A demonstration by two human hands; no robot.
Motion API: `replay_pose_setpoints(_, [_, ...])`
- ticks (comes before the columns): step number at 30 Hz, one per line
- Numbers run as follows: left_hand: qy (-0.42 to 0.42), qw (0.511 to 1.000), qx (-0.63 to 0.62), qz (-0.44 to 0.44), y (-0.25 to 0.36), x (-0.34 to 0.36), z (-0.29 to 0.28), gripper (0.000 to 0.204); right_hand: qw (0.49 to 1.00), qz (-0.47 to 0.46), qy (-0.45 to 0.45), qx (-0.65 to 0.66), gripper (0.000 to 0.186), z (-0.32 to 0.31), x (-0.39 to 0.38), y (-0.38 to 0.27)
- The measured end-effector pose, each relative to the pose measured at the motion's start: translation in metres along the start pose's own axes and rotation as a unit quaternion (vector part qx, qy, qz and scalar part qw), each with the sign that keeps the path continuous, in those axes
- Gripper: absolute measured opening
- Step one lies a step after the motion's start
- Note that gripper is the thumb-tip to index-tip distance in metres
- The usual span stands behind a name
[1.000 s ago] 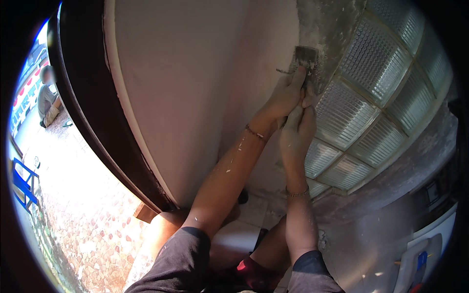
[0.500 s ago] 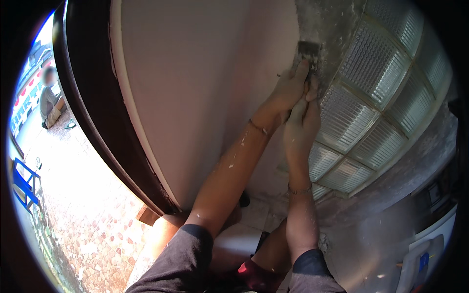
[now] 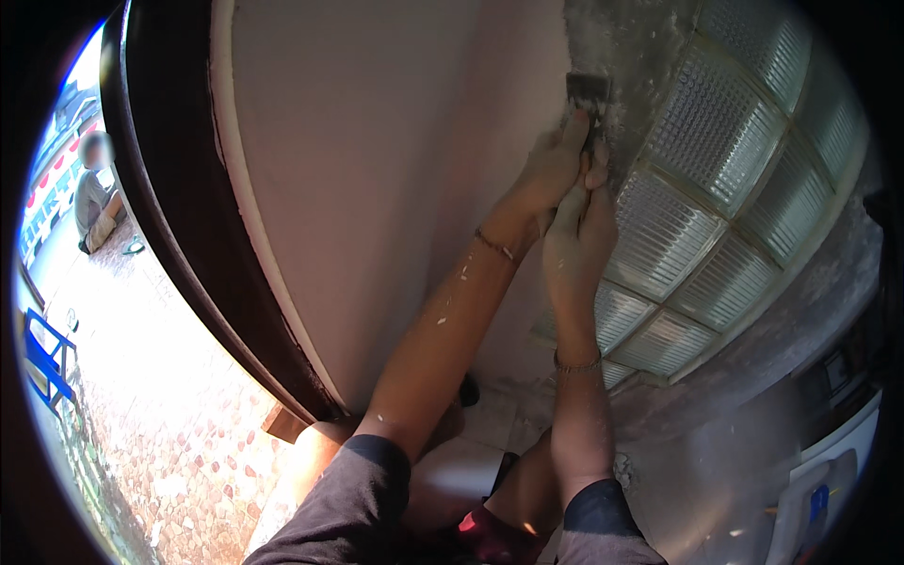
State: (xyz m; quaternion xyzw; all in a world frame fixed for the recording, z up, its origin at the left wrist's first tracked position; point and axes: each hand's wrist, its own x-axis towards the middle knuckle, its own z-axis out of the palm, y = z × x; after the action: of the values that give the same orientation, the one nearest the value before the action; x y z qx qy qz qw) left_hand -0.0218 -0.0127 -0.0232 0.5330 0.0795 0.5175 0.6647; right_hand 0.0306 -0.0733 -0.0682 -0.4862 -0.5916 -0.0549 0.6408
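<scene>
Both hands barely shifted: left hand [image 3: 549,174] and right hand [image 3: 579,231] stay clenched together on scraper [image 3: 588,94], blade against rough grey wall [image 3: 631,38].

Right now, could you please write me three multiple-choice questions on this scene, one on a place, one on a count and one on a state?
1. Where is the scraper blade pressed?
A. on the brown door frame
B. on the rough grey strip beside the glass blocks
C. on the floor tiles

2. How many hands are at the scraper?
A. none
B. one
C. two

3. What is the state of the grey strip around the blade?
A. smooth and glossy
B. rough and patchy with white flecks
C. covered by a cloth

Answers: 1 B, since the blade lies on the grey strip between the pale wall and the glass blocks. 2 C, since the left hand and the right hand both close round its handle. 3 B, since the surface looks coarse and mottled.
</scene>
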Motion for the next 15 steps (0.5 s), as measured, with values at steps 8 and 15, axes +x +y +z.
replay_pose_setpoints(8, [-0.009,0.999,-0.024,0.020,0.003,0.007,-0.004,0.052,1.000,-0.011,-0.011,0.008,0.037,0.001,0.005,0.001])
replay_pose_setpoints(15, [0.006,0.999,-0.031,0.002,-0.008,-0.006,0.001,0.053,1.000,0.024,-0.006,0.004,0.033,-0.007,-0.008,0.006])
